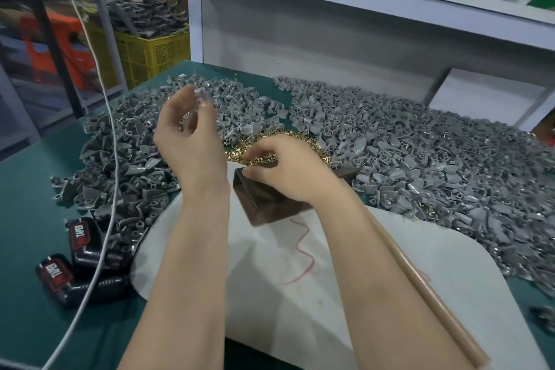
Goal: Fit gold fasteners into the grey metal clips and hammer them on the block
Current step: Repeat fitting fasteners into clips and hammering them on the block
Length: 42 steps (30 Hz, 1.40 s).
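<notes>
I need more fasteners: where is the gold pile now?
In the head view, the gold fasteners lie at centre, just behind the block, under the right hand.

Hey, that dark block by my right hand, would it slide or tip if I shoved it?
The dark block looks solid metal, so probably heavy. Its low, broad shape likely resists tipping. On the white sheet it may slide.

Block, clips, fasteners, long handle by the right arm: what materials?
Block: dark glossy metal, likely steel; faces reflect. Clips: matte grey, cast-looking metal, alloy unclear. Fasteners: shiny gold, brass or plated. Handle: smooth tan, probably wood.
</notes>
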Available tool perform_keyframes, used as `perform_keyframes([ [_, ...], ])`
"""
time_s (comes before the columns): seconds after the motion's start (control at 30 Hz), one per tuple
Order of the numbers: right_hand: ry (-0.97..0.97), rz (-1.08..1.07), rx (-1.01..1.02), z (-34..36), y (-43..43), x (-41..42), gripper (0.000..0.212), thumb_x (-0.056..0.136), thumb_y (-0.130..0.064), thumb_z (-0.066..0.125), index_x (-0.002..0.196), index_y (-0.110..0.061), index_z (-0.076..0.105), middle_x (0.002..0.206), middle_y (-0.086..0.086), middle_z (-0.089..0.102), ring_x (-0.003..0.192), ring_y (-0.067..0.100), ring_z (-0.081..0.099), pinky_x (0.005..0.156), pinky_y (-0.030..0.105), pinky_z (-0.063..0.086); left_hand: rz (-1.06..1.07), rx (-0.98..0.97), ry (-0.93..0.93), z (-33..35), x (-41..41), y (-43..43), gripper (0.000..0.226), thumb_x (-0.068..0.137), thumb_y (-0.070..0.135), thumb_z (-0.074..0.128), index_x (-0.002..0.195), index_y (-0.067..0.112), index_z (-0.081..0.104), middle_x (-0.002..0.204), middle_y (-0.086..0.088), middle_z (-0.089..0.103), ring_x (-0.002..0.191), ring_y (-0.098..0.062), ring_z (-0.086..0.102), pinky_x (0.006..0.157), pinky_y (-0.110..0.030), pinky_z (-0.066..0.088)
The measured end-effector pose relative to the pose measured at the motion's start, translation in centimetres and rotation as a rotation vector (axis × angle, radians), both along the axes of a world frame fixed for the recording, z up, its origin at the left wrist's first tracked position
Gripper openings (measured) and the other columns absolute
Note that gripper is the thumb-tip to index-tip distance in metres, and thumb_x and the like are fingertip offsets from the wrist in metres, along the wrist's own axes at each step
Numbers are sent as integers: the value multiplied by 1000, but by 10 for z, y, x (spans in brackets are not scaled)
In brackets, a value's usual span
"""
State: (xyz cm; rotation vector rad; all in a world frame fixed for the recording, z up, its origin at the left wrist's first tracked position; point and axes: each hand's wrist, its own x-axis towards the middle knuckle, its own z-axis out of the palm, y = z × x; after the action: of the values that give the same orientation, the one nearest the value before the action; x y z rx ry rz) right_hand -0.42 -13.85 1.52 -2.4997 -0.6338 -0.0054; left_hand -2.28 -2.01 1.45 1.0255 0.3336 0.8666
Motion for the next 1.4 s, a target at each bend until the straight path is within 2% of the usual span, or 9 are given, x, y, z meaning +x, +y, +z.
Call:
perform_keyframes([
  [0.2, 18, -322, -188, -10, 17, 42, 23, 92, -20, 55, 111, -18, 67, 113, 3, 66, 101, 23, 60, 84, 34, 49, -105, -99, 42, -9, 5, -5, 22, 87, -1, 60, 91, 21, 62, 90, 2, 59, 84, -8, 56, 82, -21, 49],
  [0.37, 158, -452, -410, -18, 41, 66, 36, 87, -34, 59, 119, -17, 55, 120, 4, 59, 109, 26, 54, 90, 44, 32, -134, -50, 78, -15, 7, -12, 16, 90, 6, 61, 85, 22, 59, 81, 7, 60, 70, 4, 55, 63, -4, 41],
  [0.43, 234, -463, -426, -19, 48, 73, 45, 86, -29, 61, 127, -15, 51, 127, 6, 55, 115, 28, 53, 99, 48, 33, -146, -54, 82, -16, 7, -13, 15, 90, 8, 62, 83, 22, 60, 78, 6, 60, 70, 1, 55, 65, -8, 42],
  [0.57, 281, -383, -494, -20, 54, 85, 58, 86, -14, 57, 140, -8, 38, 138, 14, 47, 120, 32, 50, 92, 41, 43, -206, -53, 108, -19, 9, -16, 7, 90, 17, 64, 84, 21, 63, 88, -1, 67, 86, -12, 62, 77, -22, 48],
  [0.73, 331, -281, -570, -21, 57, 93, 49, 90, -10, 50, 138, -8, 41, 129, 13, 48, 115, 29, 49, 103, 43, 41, -234, -75, 102, -20, 11, -17, 5, 91, 16, 62, 87, 19, 63, 74, 3, 66, 66, -5, 62, 62, -17, 50],
  [0.93, 226, -231, -503, -27, 61, 93, 33, 93, -20, 47, 124, -13, 55, 124, 12, 57, 111, 31, 54, 97, 44, 46, -242, -85, 118, -22, 12, -18, 9, 91, 7, 60, 88, 15, 65, 73, 3, 67, 63, -2, 64, 64, -15, 52],
  [1.07, 151, -312, -346, -30, 54, 91, 29, 95, -20, 46, 118, -7, 58, 119, 13, 59, 107, 30, 57, 83, 31, 45, -223, 27, 167, -23, 12, -19, 15, 91, 5, 58, 90, 17, 66, 81, 0, 69, 81, -15, 69, 87, -32, 54],
  [1.2, 71, -448, -114, -22, 36, 87, 23, 93, -12, 52, 111, -3, 63, 115, 14, 62, 107, 30, 58, 80, 32, 44, -188, 183, 203, -22, 11, -22, 12, 93, 9, 57, 89, 18, 64, 85, -5, 69, 85, -21, 67, 91, -42, 53],
  [1.4, -35, -386, 175, -10, 17, 66, 14, 93, -17, 56, 97, -11, 67, 107, 7, 68, 96, 21, 60, 82, 26, 42, -80, 549, 266, -25, 8, -26, 7, 94, 21, 56, 89, 23, 59, 91, 4, 63, 76, -2, 54, 71, -13, 38],
])
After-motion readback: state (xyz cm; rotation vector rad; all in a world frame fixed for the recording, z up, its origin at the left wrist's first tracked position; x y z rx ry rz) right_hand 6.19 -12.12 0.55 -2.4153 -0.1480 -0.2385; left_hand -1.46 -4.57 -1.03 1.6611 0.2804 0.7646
